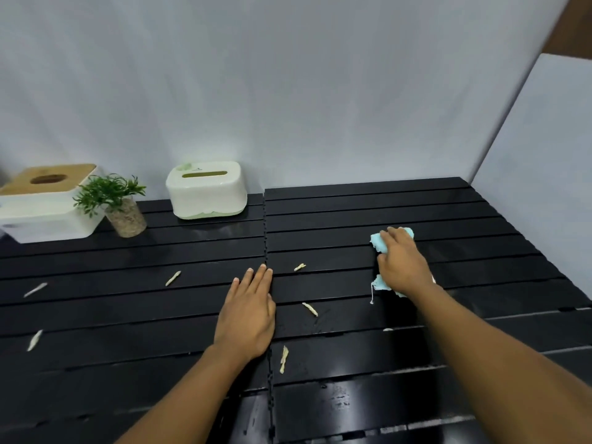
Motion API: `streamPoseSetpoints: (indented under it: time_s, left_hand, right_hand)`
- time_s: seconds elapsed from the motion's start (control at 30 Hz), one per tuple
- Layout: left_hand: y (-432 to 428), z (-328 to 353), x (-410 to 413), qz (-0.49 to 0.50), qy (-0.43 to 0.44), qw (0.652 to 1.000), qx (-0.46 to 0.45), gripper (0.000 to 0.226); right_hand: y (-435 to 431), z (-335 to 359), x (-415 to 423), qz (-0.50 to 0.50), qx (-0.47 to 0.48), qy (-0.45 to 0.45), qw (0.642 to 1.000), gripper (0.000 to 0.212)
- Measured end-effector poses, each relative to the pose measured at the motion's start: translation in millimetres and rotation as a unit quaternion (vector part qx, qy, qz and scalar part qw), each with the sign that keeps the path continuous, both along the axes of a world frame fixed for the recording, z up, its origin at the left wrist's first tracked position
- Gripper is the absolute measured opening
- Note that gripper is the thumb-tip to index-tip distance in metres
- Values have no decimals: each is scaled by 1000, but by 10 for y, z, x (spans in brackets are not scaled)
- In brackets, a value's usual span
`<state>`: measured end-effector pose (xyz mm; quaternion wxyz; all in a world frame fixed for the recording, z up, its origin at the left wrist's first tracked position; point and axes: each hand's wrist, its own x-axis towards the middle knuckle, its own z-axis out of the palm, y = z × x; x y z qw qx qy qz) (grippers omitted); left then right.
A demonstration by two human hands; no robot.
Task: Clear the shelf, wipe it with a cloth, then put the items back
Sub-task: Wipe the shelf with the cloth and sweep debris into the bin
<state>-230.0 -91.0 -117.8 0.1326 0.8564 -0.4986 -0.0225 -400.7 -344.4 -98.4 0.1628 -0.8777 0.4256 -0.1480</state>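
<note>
Stage: wiping under way | right hand [404, 264] fingers press cloth [378, 243] on shelf [352, 213] right half | left hand [248, 315] flat, fingers extended, holding nothing | scraps [173, 278] remain; tissue boxes [206, 189], plant [120, 203] at back left, still to return.

Two tissue boxes [48, 203] [206, 189], one potted plant [120, 203], one blue cloth [382, 243] under the right fingers [389, 240], and seven pale scraps [173, 278] on the shelf [160, 315].

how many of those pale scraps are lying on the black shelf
6 pale scraps in view: far left, lower left, left of centre, beyond the left hand, right of that hand, near its wrist. More may hide under hands or cloth.
</note>
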Motion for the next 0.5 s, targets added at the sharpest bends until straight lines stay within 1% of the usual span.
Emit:
streamPoseSetpoints:
  time_s: [0.07, 0.13, 0.17, 0.27, 0.5]
  left_hand:
    - [-6, 5, -20, 5, 2, 1000, -6, 73]
    - [-16, 23, -20, 9, 3, 1000, -6, 57]
    - [-21, 31, -18, 12, 3, 1000, -6, 53]
    - [-23, 53, -26, 15, 4, 1000, -13, 52]
    - [11, 17, -23, 9, 3, 1000, -9, 53]
  right_hand:
    - [88, 39, 278, 55, -5, 8, 998, 54]
    - [214, 52, 527, 128, -7, 20, 992, 56]
    - [293, 47, 623, 165, -8, 22, 986, 56]
    - [582, 20, 751, 254, -14, 9, 967, 55]
    - [1196, 57, 353, 343, -6, -20, 939, 56]
